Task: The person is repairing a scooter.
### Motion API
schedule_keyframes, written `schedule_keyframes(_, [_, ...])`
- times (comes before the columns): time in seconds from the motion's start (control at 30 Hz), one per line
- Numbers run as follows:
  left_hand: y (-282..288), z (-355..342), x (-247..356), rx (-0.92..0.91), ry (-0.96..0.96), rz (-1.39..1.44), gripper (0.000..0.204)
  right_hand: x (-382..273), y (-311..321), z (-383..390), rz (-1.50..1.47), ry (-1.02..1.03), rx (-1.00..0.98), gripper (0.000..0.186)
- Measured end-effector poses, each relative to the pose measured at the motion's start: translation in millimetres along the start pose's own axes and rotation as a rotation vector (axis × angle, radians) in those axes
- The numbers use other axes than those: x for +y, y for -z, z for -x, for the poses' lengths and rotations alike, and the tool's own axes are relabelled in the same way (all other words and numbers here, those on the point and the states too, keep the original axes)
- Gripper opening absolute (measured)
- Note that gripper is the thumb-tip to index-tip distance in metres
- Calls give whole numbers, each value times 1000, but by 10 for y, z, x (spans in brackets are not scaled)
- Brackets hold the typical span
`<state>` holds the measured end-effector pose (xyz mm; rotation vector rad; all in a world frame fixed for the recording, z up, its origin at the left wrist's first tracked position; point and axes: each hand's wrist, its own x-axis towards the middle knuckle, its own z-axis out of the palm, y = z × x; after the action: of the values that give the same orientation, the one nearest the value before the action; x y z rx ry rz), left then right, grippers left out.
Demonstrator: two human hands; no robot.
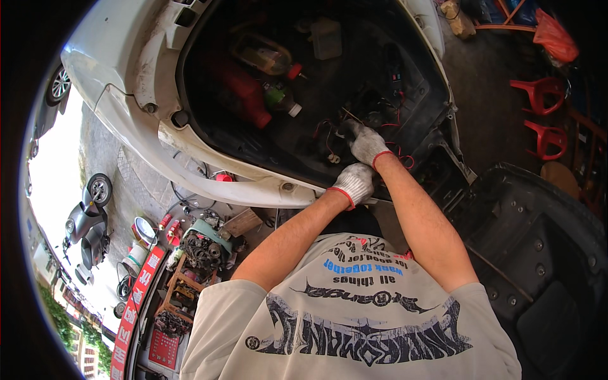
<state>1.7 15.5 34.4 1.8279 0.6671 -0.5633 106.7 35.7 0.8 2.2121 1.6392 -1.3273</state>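
Note:
I wear white knit gloves with red cuffs. My right hand (368, 144) is inside the scooter's dark body cavity (215, 152), its fingers closed on something dark that I cannot make out, beside a thin rod (351, 115) and loose red and black wires (400, 156). My left hand (353, 182) is just below it at the cavity's front edge, fingers curled, what they hold hidden. A small pale connector (334, 158) hangs near both hands. In the cavity lie a red container (248, 98), an amber bottle (263, 52), a green-labelled bottle (278, 100) and a translucent container (326, 39).
White body panels (136, 76) curve around the cavity. A detached black seat (532, 266) lies at right, near red plastic frames (541, 95) and a red bag (554, 38). At left are engine parts (204, 247), cables and a parked grey scooter (88, 228).

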Motion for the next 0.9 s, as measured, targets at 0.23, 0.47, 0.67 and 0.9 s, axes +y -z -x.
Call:
schedule_keyframes(0.23, [20,21,10,-1,-5,8,33,-45,50,25,-5,-31,-23,50])
schedule_keyframes(0.47, [69,54,39,10,-5,7,32,-34,49,13,-3,-45,-46,50])
schedule_keyframes(0.67, [52,43,32,10,14,18,31,-41,44,11,-2,-38,-44,50])
schedule_keyframes(0.9, [7,6,1,9,17,39,32,-49,55,18,-55,-39,-19,48])
